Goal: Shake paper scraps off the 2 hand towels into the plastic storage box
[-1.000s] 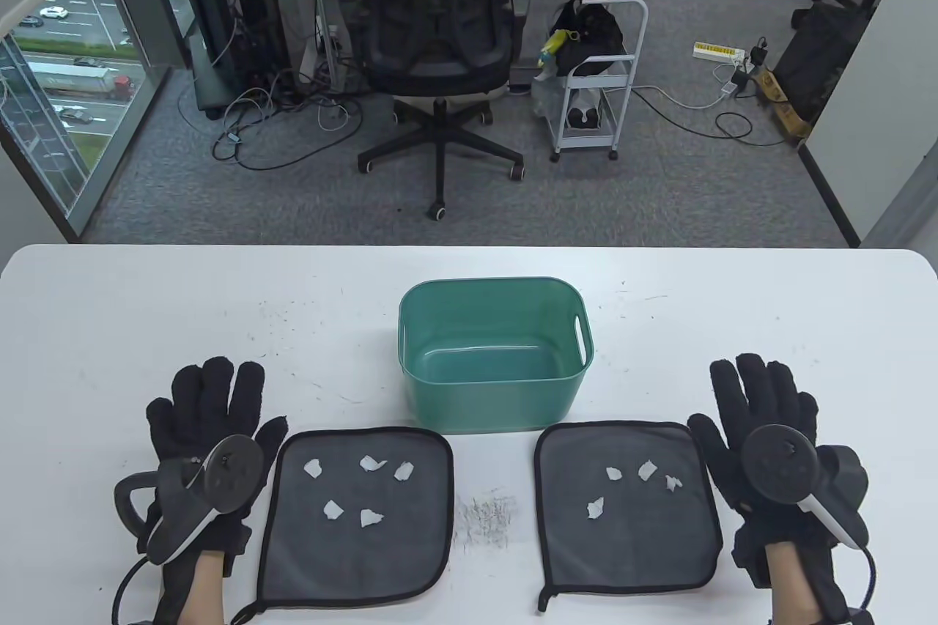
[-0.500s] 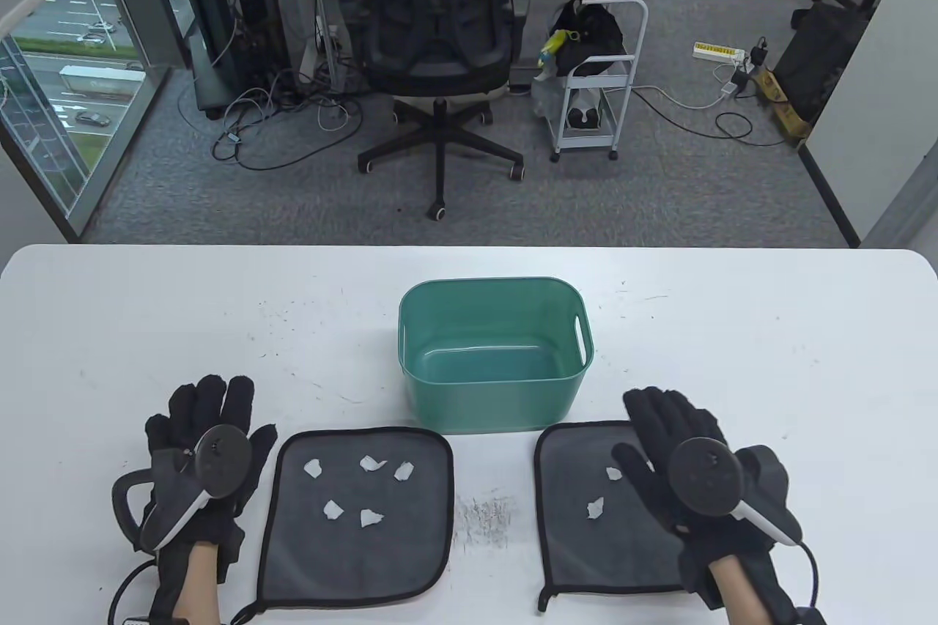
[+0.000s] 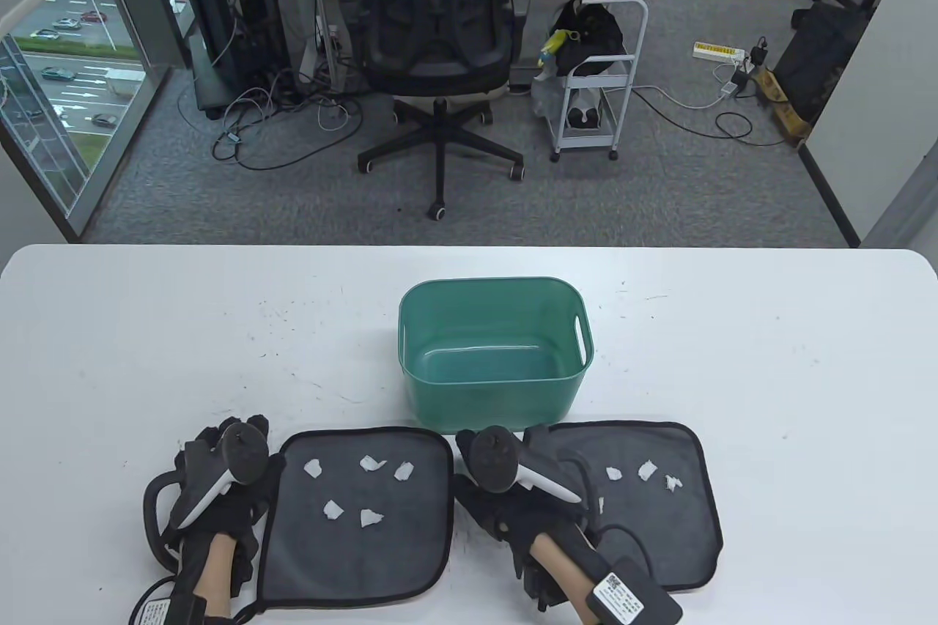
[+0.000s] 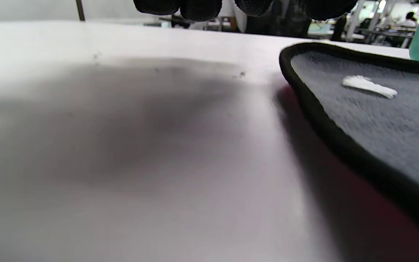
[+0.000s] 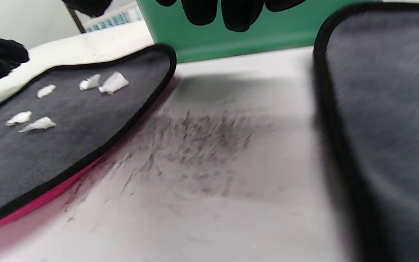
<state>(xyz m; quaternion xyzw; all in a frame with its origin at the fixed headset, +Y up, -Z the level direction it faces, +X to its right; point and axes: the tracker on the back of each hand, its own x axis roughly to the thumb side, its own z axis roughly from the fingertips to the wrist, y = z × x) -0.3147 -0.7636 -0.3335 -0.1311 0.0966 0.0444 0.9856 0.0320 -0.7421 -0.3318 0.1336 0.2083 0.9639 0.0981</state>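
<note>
Both hands, left hand (image 3: 220,500) and right hand (image 3: 506,500), flank the left towel (image 3: 359,552) with finger posture hidden, and should pinch its 2 side edges evenly so the scraps (image 3: 352,489) stay cupped.

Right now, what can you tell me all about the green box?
The green plastic storage box stands upright on the white table, just behind the two grey hand towels. It has rounded corners, smooth walls and a slot handle cut in its right side. It looks empty inside. Neither hand touches it.
</note>
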